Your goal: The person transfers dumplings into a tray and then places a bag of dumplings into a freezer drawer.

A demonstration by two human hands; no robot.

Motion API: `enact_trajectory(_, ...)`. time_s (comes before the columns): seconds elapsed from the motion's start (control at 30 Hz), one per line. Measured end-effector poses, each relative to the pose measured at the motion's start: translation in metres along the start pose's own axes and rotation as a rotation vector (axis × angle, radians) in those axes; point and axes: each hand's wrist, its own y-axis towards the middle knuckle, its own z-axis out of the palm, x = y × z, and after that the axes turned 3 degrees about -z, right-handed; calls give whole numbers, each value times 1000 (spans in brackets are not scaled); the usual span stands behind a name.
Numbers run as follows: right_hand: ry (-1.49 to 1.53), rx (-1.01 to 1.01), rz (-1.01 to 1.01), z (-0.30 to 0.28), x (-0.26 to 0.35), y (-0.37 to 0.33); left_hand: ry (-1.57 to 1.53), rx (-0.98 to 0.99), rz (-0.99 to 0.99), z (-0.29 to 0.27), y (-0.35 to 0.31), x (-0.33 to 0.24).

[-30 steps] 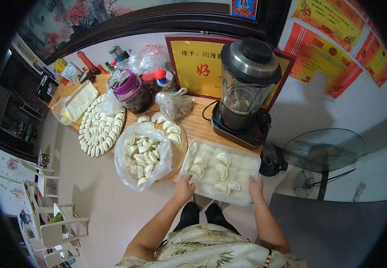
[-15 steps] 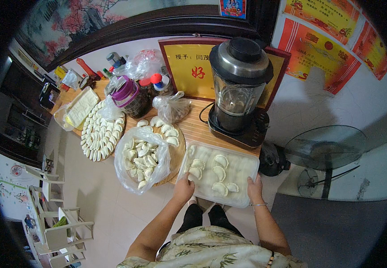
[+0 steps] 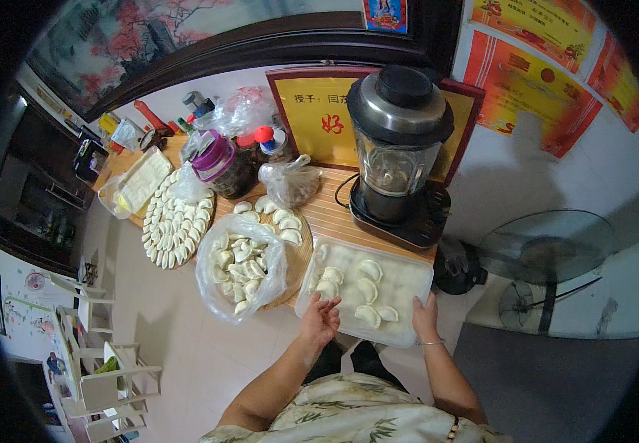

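Note:
A translucent white plastic tray (image 3: 409,277) sits at the front of the wooden counter, its near edge jutting past the counter. Several pale crescent dumplings (image 3: 368,290) lie on its left and middle part. My right hand (image 3: 425,319) grips the tray's right edge near the front corner, thumb on top. At the front left corner my left hand (image 3: 321,319) is open, fingers spread and palm partly turned up, with nothing in it. Left of the tray, a clear plastic bag (image 3: 205,267) full of dumplings rests partly on a round woven board (image 3: 301,260) with more dumplings.
A blender (image 3: 397,148) stands behind the tray. Jars, including a purple-lidded one (image 3: 216,159), and a tied plastic bag (image 3: 290,181) are at the back. Farther left are a round board covered in dumplings (image 3: 179,221) and another tray (image 3: 147,177). A fan (image 3: 544,244) stands right.
My left hand has let go of the tray's left edge and opened, its fingers spreading. My right hand keeps its grip. The whole view has shifted slightly.

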Motion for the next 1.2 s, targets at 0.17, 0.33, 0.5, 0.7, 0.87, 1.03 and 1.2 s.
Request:
enact_trajectory(0.17,44,11,-27,3,-14,4,-39,-26,93,2,9,13)
enact_trajectory(0.33,34,101,-48,-4,-16,7,-186,59,64,-14,15,11)
enact_trajectory(0.5,-55,80,-44,-1,-28,13,-253,147,5,-18,12,6)
enact_trajectory(0.7,-87,104,-57,-6,-14,10,-249,221,-31,-21,5,4)
enact_trajectory(0.87,4,115,-102,-5,-24,11,-226,227,-30,-18,-1,5)
enact_trajectory(1.03,35,111,-114,-3,-24,11,-148,183,17,-8,-4,5)
enact_trajectory(1.2,-48,109,-88,-3,-25,13,-126,183,65,-19,11,9)
